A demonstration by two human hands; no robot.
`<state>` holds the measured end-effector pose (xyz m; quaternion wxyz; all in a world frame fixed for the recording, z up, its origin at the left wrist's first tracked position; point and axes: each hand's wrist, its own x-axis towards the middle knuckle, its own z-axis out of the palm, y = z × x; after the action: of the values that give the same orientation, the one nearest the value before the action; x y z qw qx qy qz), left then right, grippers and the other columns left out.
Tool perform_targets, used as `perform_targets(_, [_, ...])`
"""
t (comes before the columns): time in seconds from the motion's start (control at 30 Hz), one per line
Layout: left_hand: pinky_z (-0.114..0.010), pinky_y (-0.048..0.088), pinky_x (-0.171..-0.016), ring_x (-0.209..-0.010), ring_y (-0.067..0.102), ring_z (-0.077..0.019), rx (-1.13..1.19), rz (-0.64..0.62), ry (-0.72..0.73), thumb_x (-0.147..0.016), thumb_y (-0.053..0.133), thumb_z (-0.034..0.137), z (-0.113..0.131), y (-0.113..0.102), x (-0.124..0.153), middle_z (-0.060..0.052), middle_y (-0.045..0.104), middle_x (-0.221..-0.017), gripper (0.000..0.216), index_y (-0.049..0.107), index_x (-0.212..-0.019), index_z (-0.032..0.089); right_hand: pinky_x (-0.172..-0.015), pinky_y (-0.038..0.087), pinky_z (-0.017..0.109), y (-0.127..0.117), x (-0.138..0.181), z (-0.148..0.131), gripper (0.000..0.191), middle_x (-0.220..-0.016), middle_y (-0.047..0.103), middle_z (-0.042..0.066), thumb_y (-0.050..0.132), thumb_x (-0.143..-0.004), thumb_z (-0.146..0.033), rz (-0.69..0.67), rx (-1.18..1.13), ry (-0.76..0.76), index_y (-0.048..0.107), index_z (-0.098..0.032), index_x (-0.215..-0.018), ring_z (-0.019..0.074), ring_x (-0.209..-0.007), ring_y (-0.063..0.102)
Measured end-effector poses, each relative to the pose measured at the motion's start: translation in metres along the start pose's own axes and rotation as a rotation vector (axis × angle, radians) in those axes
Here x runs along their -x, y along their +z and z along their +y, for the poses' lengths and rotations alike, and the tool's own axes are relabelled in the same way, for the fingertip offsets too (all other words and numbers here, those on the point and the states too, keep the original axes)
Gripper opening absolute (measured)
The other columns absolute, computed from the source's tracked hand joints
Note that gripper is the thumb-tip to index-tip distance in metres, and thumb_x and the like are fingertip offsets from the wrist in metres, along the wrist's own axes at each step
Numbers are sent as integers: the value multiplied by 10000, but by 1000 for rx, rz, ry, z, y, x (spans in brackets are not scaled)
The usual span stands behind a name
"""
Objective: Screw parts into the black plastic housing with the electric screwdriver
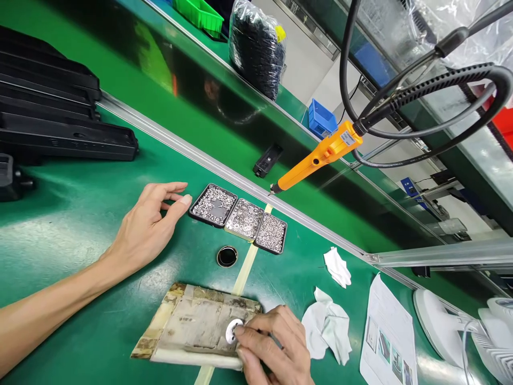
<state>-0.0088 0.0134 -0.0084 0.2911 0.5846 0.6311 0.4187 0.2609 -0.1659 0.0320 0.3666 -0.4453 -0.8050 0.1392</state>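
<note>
My left hand (150,227) is beside the left edge of a black tray of small screws (208,209), its thumb and fingers apart and nothing visible between them. Next to that tray stand a tray of flat washers (245,219) and a tray of small metal parts (271,233). My right hand (276,345) pinches a silver metal disc with holes (231,331) over a worn, taped pad (196,323). Whether the disc touches the pad I cannot tell. A small round dish with a dark inside (227,256) sits between the trays and the pad.
An orange electric screwdriver (316,160) hangs from a black cable above the trays. Long black housings (64,123) lie at the left. White cloths (328,326), a printed sheet (388,337) and a white fan (441,331) are at the right. A metal rail (200,152) crosses behind.
</note>
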Motion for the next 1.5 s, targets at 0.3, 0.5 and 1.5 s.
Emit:
perform_targets(0.3, [-364, 488, -834, -973, 631, -201, -7, 4, -29, -992, 511, 623, 2, -1, 0, 4, 604, -1289, 459, 643, -1305, 315, -695, 396, 353, -1, -4, -3, 212, -948, 679, 86, 544, -1063, -204, 66, 45, -19, 737, -173, -1146, 187, -769, 552])
perform_targets(0.5, [-371, 492, -838, -973, 629, -198, -4, -3, -42, -989, 515, 625, 4, -2, 2, 21, 599, -1253, 436, 641, -1309, 356, -707, 407, 362, 0, -7, -2, 213, -969, 676, 99, 554, -1047, -166, 46, 23, -20, 737, -149, -1155, 193, -797, 562])
perform_targets(1.5, [-337, 509, -779, -984, 635, -185, -4, -2, -36, -989, 507, 633, 5, 1, 0, 25, 606, -1277, 452, 645, -1307, 343, -668, 342, 323, 7, -14, -19, 156, -803, 607, 37, 642, -964, -73, 116, 161, 136, 737, -195, -944, 153, -711, 501])
